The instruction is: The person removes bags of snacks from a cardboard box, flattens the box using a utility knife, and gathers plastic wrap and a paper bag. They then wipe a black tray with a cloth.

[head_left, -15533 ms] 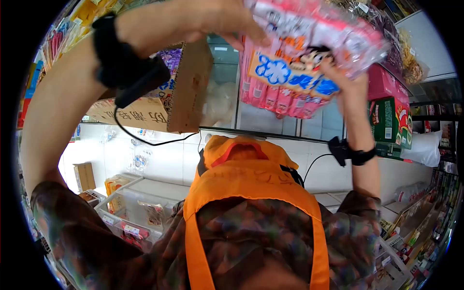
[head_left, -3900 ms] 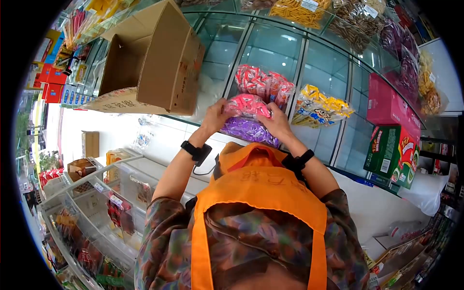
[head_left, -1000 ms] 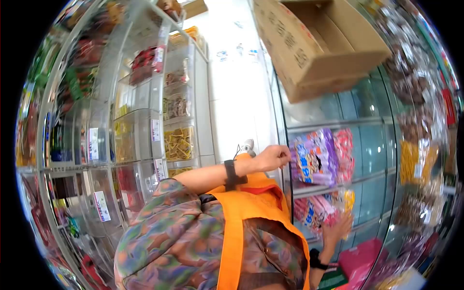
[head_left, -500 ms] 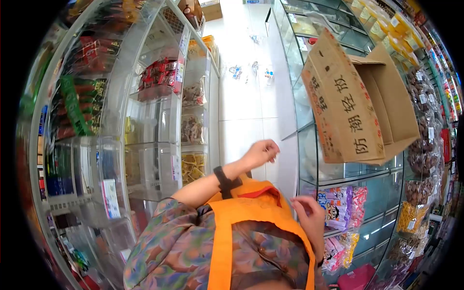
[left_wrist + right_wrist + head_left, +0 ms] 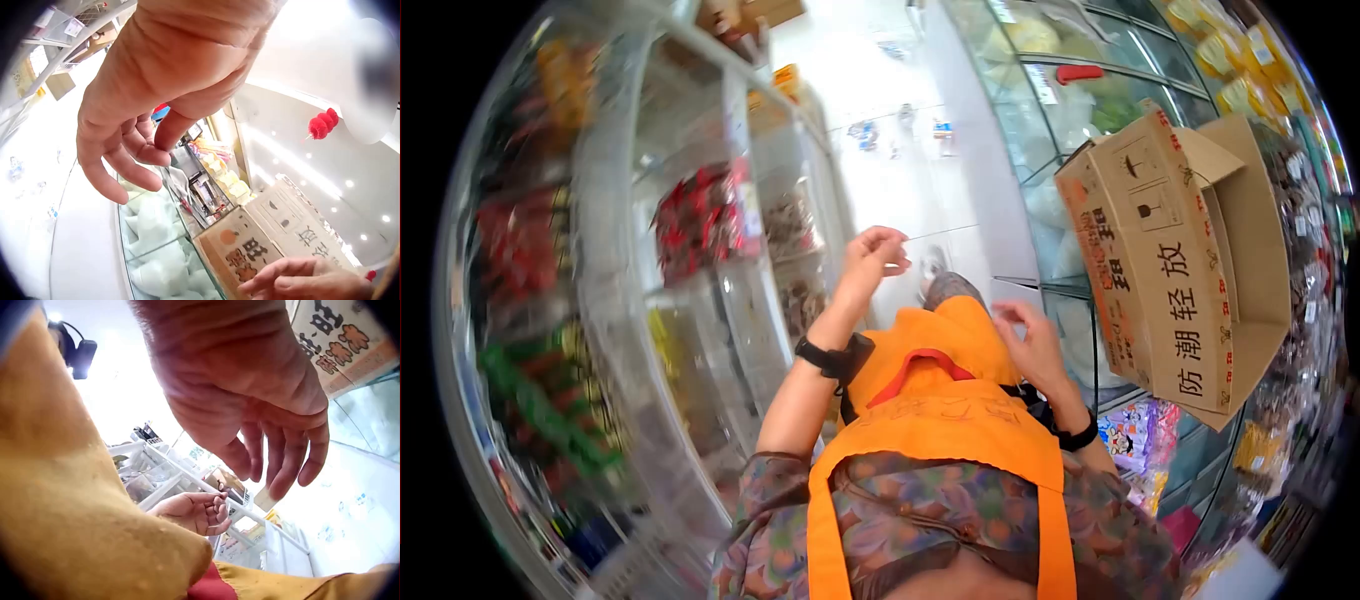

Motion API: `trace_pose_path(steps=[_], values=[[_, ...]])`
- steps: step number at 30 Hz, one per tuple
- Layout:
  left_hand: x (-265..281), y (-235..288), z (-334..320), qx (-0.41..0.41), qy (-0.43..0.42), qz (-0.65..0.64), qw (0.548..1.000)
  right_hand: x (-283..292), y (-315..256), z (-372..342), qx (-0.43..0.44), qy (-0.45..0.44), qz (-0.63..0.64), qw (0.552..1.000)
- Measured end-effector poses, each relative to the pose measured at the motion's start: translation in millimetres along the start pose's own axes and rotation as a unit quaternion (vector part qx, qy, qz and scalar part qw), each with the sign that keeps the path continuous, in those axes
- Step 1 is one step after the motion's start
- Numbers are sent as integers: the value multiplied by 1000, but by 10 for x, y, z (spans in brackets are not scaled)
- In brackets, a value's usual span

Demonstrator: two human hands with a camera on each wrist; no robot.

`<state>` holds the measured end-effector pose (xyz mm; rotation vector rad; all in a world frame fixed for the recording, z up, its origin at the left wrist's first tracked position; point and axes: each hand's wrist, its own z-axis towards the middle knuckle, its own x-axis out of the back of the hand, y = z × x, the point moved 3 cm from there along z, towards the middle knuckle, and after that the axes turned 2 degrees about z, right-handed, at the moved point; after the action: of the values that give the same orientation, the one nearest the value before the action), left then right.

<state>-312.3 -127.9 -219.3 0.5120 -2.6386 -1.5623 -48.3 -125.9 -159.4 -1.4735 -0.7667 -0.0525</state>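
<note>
My left hand [image 5: 875,262] hangs over the aisle floor in front of the apron, its fingers loosely curled with nothing in them. Also holding nothing, my right hand [image 5: 1032,345] is beside the glass counter, near the cardboard carton [image 5: 1155,270]. The carton stands on the counter with its flaps up and black and red lettering on its side. Behind my right forearm, a purple snack pack [image 5: 1124,432] and a pink snack pack [image 5: 1163,430] lie in a glass compartment, partly covered by the carton. The left wrist view shows relaxed fingers [image 5: 119,169].
Shelving with clear bins [image 5: 700,350] lines the left side, with red packets [image 5: 705,222] in one bin. A white tiled aisle [image 5: 870,190] runs forward between shelving and counter. Bagged goods [image 5: 1250,70] hang or stand at the far right.
Earlier both hands held a pink pack, then set packs in the counter compartments. Since then I have turned toward the aisle, and the right hand has withdrawn from the packs.
</note>
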Motion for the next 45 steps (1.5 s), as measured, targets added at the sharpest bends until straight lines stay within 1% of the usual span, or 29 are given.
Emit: trace_pose_path(steps=[1,2,4,6,8,10,12,13,14,16,19,22,23,25,27,29,30,31,33,34,36,37,38,39,40,41,42,45], values=[[-6,146,203,-4,-7,6,1000,91,-104,152,35,69,-45,996],[23,260,416,-11,-6,5,1000,218,-279,310,99,106,-107,984],[115,433,812,-17,-4,6,1000,511,-741,601,135,222,-93,961],[210,634,1235,-13,-4,13,1000,876,-1021,847,204,307,-234,900],[266,831,1526,11,-17,40,999,1281,-1388,1043,119,364,-365,848],[277,1096,1804,24,-45,56,997,1546,-1438,1159,-1,366,-439,820],[350,1241,2039,38,-50,64,996,1798,-1291,1090,-146,289,-446,835],[403,1272,2203,39,-47,63,996,1845,-1157,1042,-218,279,-386,852],[479,1323,2325,41,-44,62,996,1880,-1072,1025,-277,233,-405,840],[503,1445,2533,58,-48,64,995,1943,-954,1021,-306,241,-345,854],[420,1579,2843,72,-75,79,991,1892,-1234,1036,-342,249,-382,821],[239,1699,3232,73,-119,111,984,1894,-1700,976,-290,369,-412,781],[134,1740,3371,50,-138,122,982,1854,-1892,1015,-304,421,-352,779],[-227,1865,3628,-5,-176,140,974,1789,-2168,984,-365,459,-301,752],[-776,2047,3795,-54,-264,166,949,1624,-2354,1023,-373,473,-289,744],[-1402,2150,3899,-167,-329,230,901,1509,-2503,1090,-373,498,-276,732],[-1683,2239,3904,-269,-341,265,861,1403,-2560,1111,-372,518,-268,722],[-1931,2318,3898,-367,-347,299,810,1295,-2617,1142,-371,537,-259,712],[-2345,2350,3929,-398,-364,308,784,1129,-2743,1213,-385,591,-239,667],[-2544,2279,3934,-412,-360,344,763,1068,-2803,1213,-390,617,-229,644],[-2947,2065,4023,-435,-343,415,722,959,-2881,1128,-425,586,-255,642],[-3057,2000,4013,-456,-312,444,705,861,-2899,1090,-386,607,-257,646],[-3126,1941,3971,-476,-278,472,688,780,-2857,878,-404,617,-206,643],[-3201,1898,3984,-494,-239,499,671,730,-3102,1232,-375,625,-318,606],[-3283,1795,4056,-487,-230,542,645,698,-3175,1226,-368,640,-314,597],[-3362,1671,4128,-479,-223,583,617,647,-3211,1098,-362,663,-283,591],[-3430,1628,4159,-469,-216,623,587,681,-3231,1142,-360,686,-260,576],[-3543,1553,4206,-429,-252,661,562,682,-3386,1378,-355,746,-185,532]])
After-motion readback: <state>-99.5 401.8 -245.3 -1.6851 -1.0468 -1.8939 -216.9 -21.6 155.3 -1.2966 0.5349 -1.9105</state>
